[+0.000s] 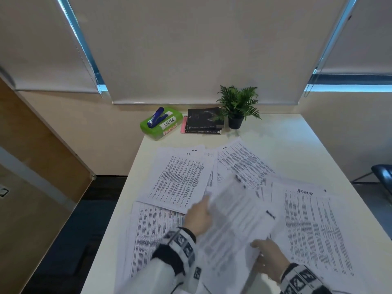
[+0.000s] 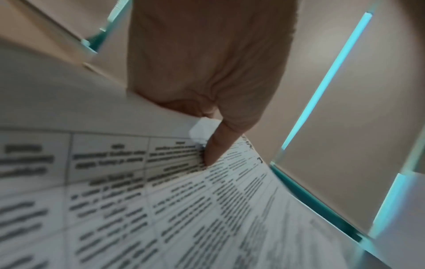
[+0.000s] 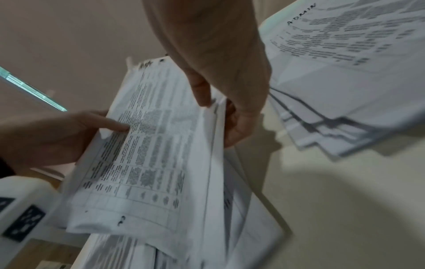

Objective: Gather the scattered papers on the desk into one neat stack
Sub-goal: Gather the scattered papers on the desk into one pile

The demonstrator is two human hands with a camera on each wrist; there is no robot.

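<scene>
Both hands hold a bundle of printed papers (image 1: 237, 221) above the table (image 1: 297, 145): the left hand (image 1: 198, 217) pinches its left edge, the right hand (image 1: 268, 258) clamps its near right edge. More sheets (image 1: 180, 179) lie scattered beneath.

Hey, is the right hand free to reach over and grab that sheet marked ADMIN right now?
Probably not yet. The right hand pinches the lifted bundle of papers together with the left hand. The ADMIN sheet lies uncovered just beside it, so the way looks free once that hand lets go.
</scene>
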